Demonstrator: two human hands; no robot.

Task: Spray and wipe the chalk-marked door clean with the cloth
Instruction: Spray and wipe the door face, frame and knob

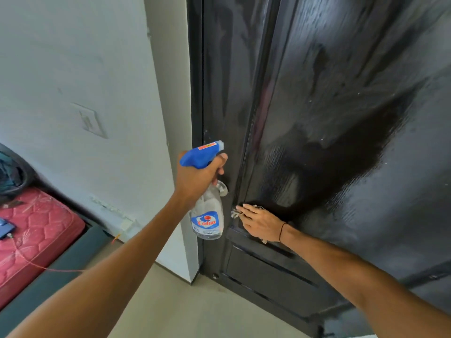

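Now, from the head view, the left hand [197, 181] grips the spray bottle [207, 211] by its blue trigger head, nozzle toward the door [341, 118]. The right hand [260, 222] presses the cloth [235, 213] flat against the dark panel, fingers straight, only a corner of cloth showing past the fingertips. To wipe well, I would keep the palm flat and work in overlapping strokes out of the wet patch. Streaky pale haze covers much of the glossy door. A white wall [85, 69] stands left, with a red mattress [34, 230] on the floor.
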